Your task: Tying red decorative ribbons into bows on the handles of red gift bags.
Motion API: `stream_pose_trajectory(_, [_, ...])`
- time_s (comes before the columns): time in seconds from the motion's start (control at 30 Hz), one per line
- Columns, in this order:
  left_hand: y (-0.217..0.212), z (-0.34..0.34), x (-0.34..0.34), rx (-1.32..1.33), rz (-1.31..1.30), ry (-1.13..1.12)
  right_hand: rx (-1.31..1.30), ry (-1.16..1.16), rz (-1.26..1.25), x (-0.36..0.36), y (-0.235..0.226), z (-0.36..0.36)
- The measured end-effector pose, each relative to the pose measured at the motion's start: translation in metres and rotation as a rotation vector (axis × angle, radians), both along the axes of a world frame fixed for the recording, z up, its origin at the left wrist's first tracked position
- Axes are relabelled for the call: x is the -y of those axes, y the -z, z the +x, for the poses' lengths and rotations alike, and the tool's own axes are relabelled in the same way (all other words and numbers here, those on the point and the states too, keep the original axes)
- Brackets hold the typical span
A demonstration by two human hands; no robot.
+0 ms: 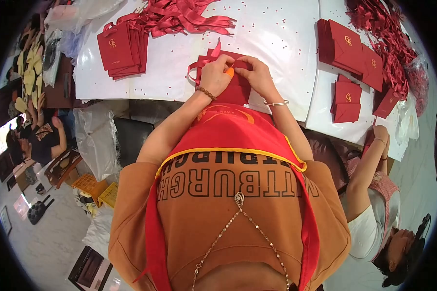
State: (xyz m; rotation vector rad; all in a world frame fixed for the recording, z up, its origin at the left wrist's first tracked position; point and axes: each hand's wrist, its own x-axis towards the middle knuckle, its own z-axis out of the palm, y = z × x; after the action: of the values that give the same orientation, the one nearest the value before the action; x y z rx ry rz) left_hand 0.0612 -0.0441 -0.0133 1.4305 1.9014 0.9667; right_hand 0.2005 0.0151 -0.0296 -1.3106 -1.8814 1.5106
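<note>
A dark red paper bag (238, 92) lies at the table's near edge, under both my hands. My left hand (214, 77) pinches a shiny red ribbon (217, 48) over the bag; one end sticks up past the fingers and a loop hangs to the left. An orange cover (229, 72) sits on one of its digits. Close beside it, my right hand (257, 77) has thumb and forefinger pinched at the bag's upper part. Between the fingertips the exact grip is hidden.
A stack of red bags (123, 51) stands left, below a heap of red ribbons (179, 17). More stacked bags (340, 46) and ribbons (383, 43) lie right. Tiny red dots litter the white tabletop (277, 43). A co-worker's hand (381, 133) is at the right edge.
</note>
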Motion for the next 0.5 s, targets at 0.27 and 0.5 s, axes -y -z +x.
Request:
stream_pose_trajectory(0.27, [0.0037,0.0003,0.0,0.006,-0.008,0.02,0.025,-0.004,0.012,0.0001,-0.0022,0.0008])
stream_pose_trajectory(0.5, [0.0026,0.0022,-0.0017,0.095,-0.082,-0.071,-0.038,0.009,0.014,0.0026,-0.0097,0.0013])
